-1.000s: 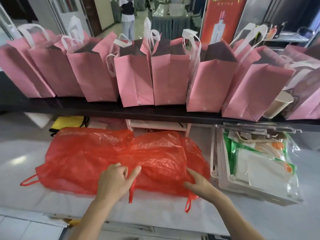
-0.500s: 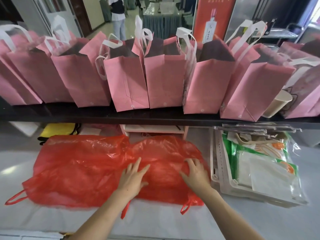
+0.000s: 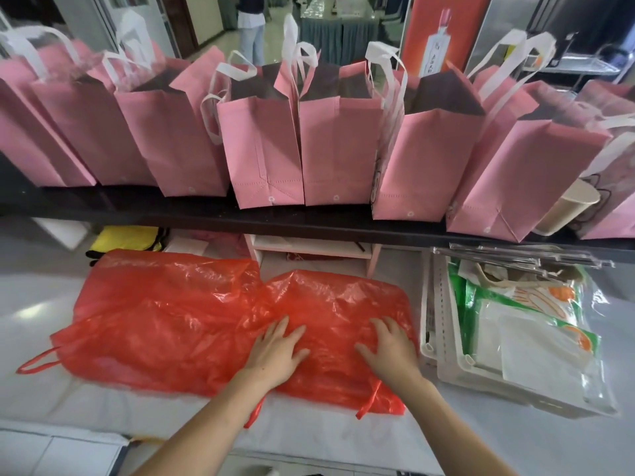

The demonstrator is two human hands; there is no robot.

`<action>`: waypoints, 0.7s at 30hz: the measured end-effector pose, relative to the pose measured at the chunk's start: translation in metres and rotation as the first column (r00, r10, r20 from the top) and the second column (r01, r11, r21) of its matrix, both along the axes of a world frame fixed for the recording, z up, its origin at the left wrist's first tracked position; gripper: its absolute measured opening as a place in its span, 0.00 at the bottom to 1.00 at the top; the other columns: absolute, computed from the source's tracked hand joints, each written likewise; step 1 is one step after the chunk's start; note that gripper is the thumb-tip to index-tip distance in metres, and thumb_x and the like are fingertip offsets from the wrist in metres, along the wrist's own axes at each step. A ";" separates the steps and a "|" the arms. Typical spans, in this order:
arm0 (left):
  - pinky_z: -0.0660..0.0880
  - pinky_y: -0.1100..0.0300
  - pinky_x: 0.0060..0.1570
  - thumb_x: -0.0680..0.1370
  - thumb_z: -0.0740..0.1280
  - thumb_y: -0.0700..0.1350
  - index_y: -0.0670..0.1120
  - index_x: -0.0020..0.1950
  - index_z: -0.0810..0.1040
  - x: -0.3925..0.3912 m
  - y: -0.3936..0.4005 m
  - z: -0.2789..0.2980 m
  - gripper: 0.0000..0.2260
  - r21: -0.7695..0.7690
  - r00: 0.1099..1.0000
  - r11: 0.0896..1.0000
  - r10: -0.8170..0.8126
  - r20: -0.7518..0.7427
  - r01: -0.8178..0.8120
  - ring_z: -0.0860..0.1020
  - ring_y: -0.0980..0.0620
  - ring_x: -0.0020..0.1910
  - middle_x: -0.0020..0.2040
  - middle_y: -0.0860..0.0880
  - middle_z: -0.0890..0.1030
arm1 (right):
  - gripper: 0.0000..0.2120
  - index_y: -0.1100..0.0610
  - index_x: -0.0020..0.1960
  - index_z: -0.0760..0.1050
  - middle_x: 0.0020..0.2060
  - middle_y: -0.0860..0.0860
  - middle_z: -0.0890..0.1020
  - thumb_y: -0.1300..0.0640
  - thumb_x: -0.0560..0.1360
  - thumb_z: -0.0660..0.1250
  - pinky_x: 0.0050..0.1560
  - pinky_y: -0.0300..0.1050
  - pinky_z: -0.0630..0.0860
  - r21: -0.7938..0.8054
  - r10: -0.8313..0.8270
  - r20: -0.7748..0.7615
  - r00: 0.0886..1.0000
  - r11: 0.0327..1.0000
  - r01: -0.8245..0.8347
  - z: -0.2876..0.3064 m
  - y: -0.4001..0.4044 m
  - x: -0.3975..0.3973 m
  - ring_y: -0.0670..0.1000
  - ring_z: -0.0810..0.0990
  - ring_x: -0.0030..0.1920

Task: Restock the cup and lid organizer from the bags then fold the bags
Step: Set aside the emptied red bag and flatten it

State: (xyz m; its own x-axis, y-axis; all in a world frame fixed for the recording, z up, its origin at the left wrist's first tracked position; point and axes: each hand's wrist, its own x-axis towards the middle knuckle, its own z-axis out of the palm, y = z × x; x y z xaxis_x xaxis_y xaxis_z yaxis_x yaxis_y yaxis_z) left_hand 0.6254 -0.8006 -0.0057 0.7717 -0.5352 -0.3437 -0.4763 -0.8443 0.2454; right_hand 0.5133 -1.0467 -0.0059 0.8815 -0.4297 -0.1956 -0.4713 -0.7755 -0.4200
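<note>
Fingers of left hand [image 3: 275,352] and right hand [image 3: 390,348] spread flat, pressing one red plastic bag [image 3: 178,321]; two hands, one bag.

A row of pink tote bags [image 3: 261,146] with white handles is seen on a dark shelf [image 3: 206,214] beyond the hands. To their right, a white basket [image 3: 446,341] holding plastic-wrapped packets [image 3: 536,324] is set on the tabletop [image 3: 41,304].

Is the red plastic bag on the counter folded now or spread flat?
Spread flat: the red plastic bag lies stretched across the counter, both hands pressing its right part. No finished fold is visible.
</note>
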 end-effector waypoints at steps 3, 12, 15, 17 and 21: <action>0.60 0.45 0.78 0.85 0.57 0.58 0.57 0.81 0.61 -0.010 -0.003 0.015 0.24 -0.189 0.990 0.972 0.143 0.010 -0.138 0.58 0.44 0.81 0.83 0.47 0.58 | 0.21 0.53 0.68 0.76 0.67 0.53 0.76 0.47 0.78 0.69 0.65 0.59 0.75 0.003 0.030 0.251 0.968 0.999 -0.032 0.014 0.009 0.002 0.58 0.75 0.67; 0.65 0.62 0.68 0.85 0.61 0.46 0.45 0.72 0.74 -0.063 0.039 0.062 0.16 -0.567 0.852 0.704 0.523 0.008 -0.427 0.73 0.48 0.70 0.69 0.46 0.77 | 0.11 0.55 0.62 0.78 0.53 0.47 0.80 0.58 0.80 0.69 0.57 0.45 0.76 0.230 0.163 0.493 0.855 0.923 -0.308 0.050 0.085 0.012 0.48 0.79 0.55; 0.69 0.54 0.68 0.84 0.62 0.45 0.44 0.70 0.76 -0.084 0.071 0.066 0.15 -0.589 0.800 0.643 0.600 -0.009 -0.489 0.75 0.46 0.68 0.67 0.45 0.78 | 0.10 0.56 0.61 0.79 0.51 0.46 0.82 0.60 0.80 0.69 0.56 0.47 0.78 0.263 0.218 0.496 0.841 0.885 -0.384 0.052 0.121 0.008 0.49 0.80 0.53; 0.72 0.51 0.67 0.85 0.62 0.47 0.46 0.71 0.75 -0.103 0.093 0.071 0.15 -0.603 0.763 0.596 0.645 -0.032 -0.530 0.75 0.48 0.67 0.67 0.46 0.78 | 0.09 0.55 0.59 0.80 0.50 0.44 0.82 0.60 0.80 0.69 0.54 0.45 0.78 0.319 0.226 0.481 0.847 0.855 -0.410 0.057 0.147 0.002 0.46 0.81 0.50; 0.73 0.53 0.65 0.85 0.60 0.50 0.49 0.72 0.73 -0.145 0.142 0.074 0.16 -0.631 0.700 0.502 0.708 -0.094 -0.592 0.76 0.53 0.65 0.67 0.51 0.76 | 0.06 0.53 0.56 0.81 0.47 0.43 0.84 0.59 0.81 0.67 0.45 0.35 0.77 0.495 0.196 0.396 0.897 0.778 -0.388 0.070 0.205 -0.015 0.37 0.82 0.46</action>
State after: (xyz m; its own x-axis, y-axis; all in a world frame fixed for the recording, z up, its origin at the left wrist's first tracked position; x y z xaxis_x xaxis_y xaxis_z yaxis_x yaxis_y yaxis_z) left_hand 0.4804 -0.6585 0.0682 0.9943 0.1068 -0.0001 0.0687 -0.6387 0.7664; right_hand 0.4982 -0.8421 0.0640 0.9989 -0.0442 -0.0151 -0.0332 -0.4447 -0.8951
